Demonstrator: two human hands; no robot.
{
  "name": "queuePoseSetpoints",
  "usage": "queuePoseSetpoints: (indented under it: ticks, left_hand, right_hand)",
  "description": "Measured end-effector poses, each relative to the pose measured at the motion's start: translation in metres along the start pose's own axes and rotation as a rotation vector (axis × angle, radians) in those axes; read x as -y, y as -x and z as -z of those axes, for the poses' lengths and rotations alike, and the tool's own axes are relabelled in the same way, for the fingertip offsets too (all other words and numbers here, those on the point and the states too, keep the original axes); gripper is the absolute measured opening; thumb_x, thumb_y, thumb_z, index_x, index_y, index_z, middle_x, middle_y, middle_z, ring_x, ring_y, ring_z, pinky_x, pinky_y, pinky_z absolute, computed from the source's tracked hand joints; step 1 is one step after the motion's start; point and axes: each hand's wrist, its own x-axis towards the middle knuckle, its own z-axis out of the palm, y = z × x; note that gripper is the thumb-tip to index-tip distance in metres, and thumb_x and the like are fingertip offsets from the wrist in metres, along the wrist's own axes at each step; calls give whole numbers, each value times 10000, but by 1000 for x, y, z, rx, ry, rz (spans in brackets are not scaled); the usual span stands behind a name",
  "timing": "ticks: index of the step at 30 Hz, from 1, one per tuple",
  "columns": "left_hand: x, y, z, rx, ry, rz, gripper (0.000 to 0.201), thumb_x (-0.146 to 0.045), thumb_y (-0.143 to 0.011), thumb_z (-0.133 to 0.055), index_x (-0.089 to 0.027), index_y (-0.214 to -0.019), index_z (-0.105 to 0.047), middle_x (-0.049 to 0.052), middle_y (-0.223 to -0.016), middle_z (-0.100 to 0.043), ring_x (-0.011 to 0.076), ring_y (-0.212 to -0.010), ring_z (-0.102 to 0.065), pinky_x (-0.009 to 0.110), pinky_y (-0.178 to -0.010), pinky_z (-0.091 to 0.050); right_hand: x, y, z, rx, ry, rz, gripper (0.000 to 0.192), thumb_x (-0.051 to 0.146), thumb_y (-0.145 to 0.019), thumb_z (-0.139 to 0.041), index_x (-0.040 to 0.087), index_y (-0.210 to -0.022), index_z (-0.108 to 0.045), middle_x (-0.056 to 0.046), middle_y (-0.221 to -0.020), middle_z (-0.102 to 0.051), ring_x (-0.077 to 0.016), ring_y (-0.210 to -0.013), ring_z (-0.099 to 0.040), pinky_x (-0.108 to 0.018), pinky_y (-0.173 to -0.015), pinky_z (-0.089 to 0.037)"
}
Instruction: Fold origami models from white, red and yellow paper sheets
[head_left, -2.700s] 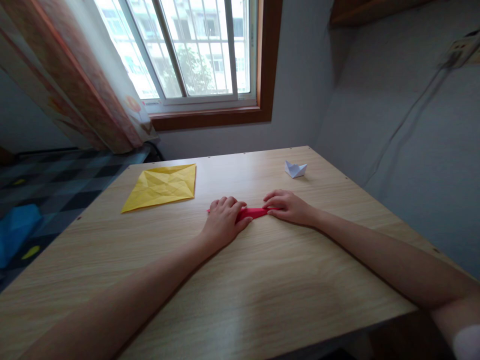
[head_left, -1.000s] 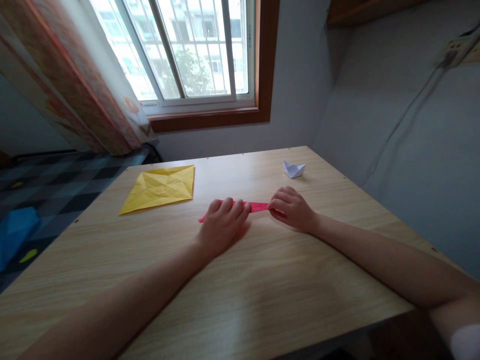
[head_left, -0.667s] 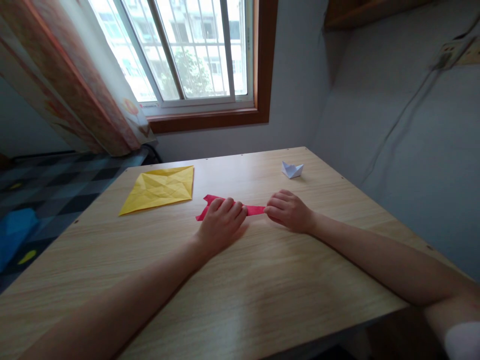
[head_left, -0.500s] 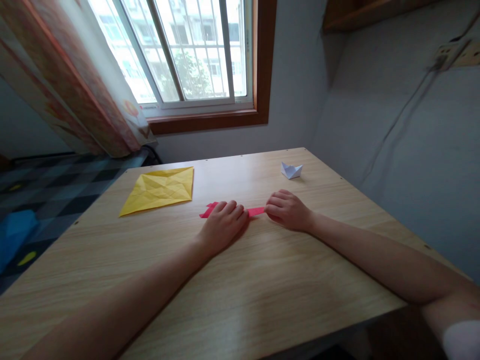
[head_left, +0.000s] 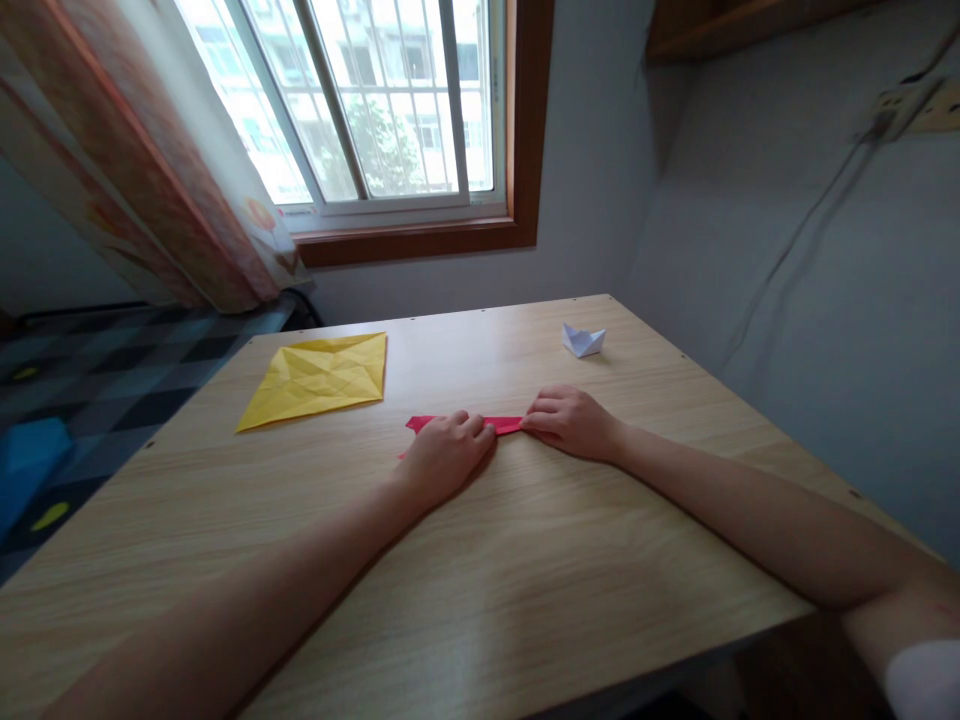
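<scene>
A narrow folded strip of red paper (head_left: 504,424) lies flat near the middle of the wooden table (head_left: 525,590). My left hand (head_left: 444,455) rests on its left part with the fingers curled over it, and a red corner shows past the knuckles. My right hand (head_left: 571,421) presses down on the strip's right end with its fingertips. Most of the red paper is hidden beneath the two hands.
A creased yellow paper square (head_left: 319,377) lies flat at the table's far left. A small white folded paper boat (head_left: 583,340) sits at the far right. Behind the table are a window with a curtain and grey walls; a checkered floor lies to the left.
The red paper's left end lifted and opened out, then went flat again under my left hand. My right hand shifted slightly left along the strip. The yellow sheet and white boat stayed put.
</scene>
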Motion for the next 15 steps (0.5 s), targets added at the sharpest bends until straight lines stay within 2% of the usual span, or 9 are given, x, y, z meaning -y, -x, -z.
queuePoseSetpoints:
  ticks: [4,15]
  left_hand:
    - [-1,0,1,3,2,17,180,-214,-968,-504,-149,-923,-666,89,-846,-668,225,-739,-606,325,-614,-439]
    - [7,0,-5,-117,153,174,238,-274,-981,-494,-184,-844,-667,48,-778,-707,207,-745,-643,307,-628,-424]
  right_hand:
    - [0,1,0,19,-47,-54,165,204,-949,-552,201,-921,-714,-59,-903,-716,-183,-817,-603,-299,-734,-441]
    - [0,-1,-2,-35,-192,-281,116,184,-896,-621,180,-848,-727,-69,-836,-698,-186,-796,-627,-295,-736,-469]
